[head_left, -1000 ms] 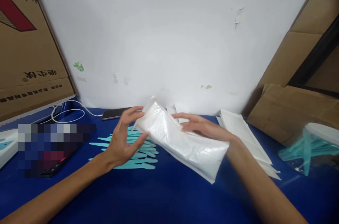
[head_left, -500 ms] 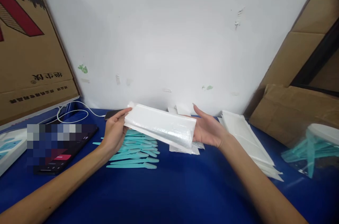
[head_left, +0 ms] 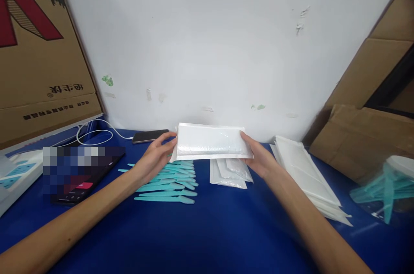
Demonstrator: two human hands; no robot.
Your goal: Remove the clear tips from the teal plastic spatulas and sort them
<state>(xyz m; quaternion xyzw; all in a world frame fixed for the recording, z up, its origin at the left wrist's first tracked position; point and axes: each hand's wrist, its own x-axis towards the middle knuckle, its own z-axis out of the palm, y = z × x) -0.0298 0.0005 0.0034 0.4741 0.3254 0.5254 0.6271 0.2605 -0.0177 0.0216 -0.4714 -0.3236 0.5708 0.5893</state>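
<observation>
Between my two hands, a white padded envelope (head_left: 211, 142) is held level above the blue table. My left hand (head_left: 157, 155) grips its left end, fingers closed on the edge. At the right end, my right hand (head_left: 258, 153) is closed on it, thumb on the near face and the other fingers hidden behind. Beneath my left hand lies a row of turquoise plastic spatula-like sticks (head_left: 168, 187), partly covered by the hand and envelope. Several white padded envelopes (head_left: 229, 174) lie below the held one, their far ends hidden by it.
A stack of white envelopes (head_left: 305, 174) lies right of my right arm. Further right is a clear container (head_left: 384, 187) with turquoise sticks. A tablet-like screen (head_left: 84, 179), a phone on a cable (head_left: 147, 136) and a white box (head_left: 22, 179) are leftward. Cardboard (head_left: 362, 136) leans at the right.
The envelope has gone from slanted to level, moving slightly right. My right hand, open with its thumb raised before, has closed on the right end. The view has shifted a little.
</observation>
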